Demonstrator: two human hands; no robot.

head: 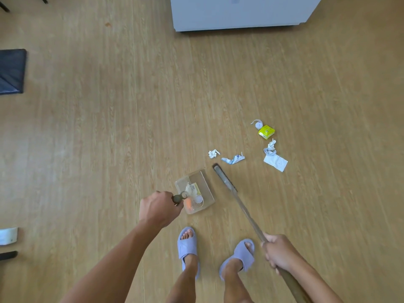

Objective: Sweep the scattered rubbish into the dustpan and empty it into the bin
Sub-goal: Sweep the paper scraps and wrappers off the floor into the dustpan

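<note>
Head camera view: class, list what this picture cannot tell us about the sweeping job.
- Bin: not identifiable; dark blue object is cut by the left edge.
- Clear plastic dustpan: contents too small to name.
- Wooden broom handle: end leaves the bottom edge.
- Yellow-green packet: print too small to read.

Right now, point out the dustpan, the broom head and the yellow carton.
dustpan [206, 182]: head view, on its clear right wall.
broom head [225, 179]: head view, middle of the bar.
yellow carton [266, 131]: head view, centre of its top face.
</note>
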